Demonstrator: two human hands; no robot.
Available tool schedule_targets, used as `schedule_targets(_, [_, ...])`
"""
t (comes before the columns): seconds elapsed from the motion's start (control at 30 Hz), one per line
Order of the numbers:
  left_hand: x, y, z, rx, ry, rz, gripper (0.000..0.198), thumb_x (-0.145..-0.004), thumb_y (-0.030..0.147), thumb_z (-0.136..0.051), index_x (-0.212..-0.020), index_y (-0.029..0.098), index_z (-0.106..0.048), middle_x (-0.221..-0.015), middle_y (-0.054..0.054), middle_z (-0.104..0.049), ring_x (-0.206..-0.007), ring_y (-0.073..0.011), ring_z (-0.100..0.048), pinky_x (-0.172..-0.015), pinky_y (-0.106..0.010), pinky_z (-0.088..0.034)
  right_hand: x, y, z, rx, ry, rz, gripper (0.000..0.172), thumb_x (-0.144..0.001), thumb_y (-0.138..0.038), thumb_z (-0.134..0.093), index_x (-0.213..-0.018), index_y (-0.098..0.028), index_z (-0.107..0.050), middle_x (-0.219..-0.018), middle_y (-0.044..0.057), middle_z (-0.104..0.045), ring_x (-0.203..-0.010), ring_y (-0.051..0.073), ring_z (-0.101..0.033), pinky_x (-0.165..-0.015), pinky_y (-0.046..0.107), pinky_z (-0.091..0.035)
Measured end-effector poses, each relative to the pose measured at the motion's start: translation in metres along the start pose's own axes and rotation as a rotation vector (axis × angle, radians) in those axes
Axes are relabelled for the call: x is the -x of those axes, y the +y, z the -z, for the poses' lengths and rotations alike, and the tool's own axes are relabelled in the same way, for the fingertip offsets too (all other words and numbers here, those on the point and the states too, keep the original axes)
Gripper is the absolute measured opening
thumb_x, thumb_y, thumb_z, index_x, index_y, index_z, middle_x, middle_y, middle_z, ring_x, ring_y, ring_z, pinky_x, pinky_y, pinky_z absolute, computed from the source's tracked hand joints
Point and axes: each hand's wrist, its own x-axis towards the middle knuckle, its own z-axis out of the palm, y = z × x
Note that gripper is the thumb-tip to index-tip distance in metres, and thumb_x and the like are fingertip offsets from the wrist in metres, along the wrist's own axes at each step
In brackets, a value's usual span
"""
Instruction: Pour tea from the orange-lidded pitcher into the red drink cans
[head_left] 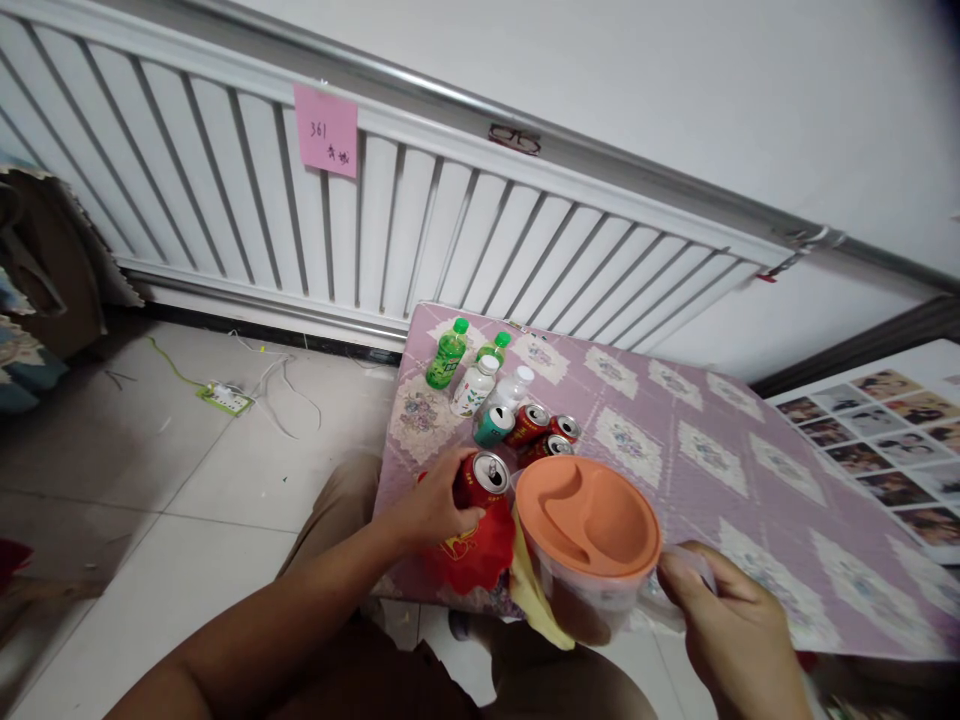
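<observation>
My left hand is wrapped round a red drink can whose top is opened. Under that hand lies a red scalloped piece with yellow print. My right hand grips the handle of a clear plastic pitcher, which has an orange lid with moulded hollows. Between the can and the pitcher hangs a pale yellow cloth. Just beyond my left hand stand a teal can and several red cans, close together.
Green-capped bottles and white-capped bottles stand at the far left of the table, on its purple patterned cloth. A white radiator runs behind. On the floor lies a power strip with cables. A photo board leans at right.
</observation>
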Motion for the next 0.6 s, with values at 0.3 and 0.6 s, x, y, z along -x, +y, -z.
schedule_targets(0.3, [-0.0012, 0.0049, -0.0015, 0.019, -0.001, -0.016, 0.075, -0.068, 0.012, -0.076, -0.136, 0.022, -0.046, -0.138, -0.012, -0.057, -0.127, -0.0310, -0.056, -0.113, -0.050, -0.042, -0.0030, 0.0053, 0.0029, 0.034, -0.041, 0.047, 0.027, -0.069, -0.045, -0.073, -0.059, -0.022, -0.064, -0.057, -0.003, -0.052, -0.055, 0.013, -0.045, -0.051, 0.024, -0.037])
schedule_targets(0.6, [-0.0006, 0.0040, -0.0021, 0.008, -0.005, -0.036, 0.075, -0.069, 0.013, -0.076, -0.137, 0.020, -0.046, -0.138, -0.013, -0.056, -0.128, -0.0315, -0.055, -0.114, -0.050, -0.042, -0.0053, 0.0085, 0.0040, 0.056, -0.058, 0.077, 0.029, -0.070, -0.047, -0.072, -0.058, -0.022, -0.063, -0.056, -0.002, -0.051, -0.057, 0.013, -0.044, -0.053, 0.024, -0.036])
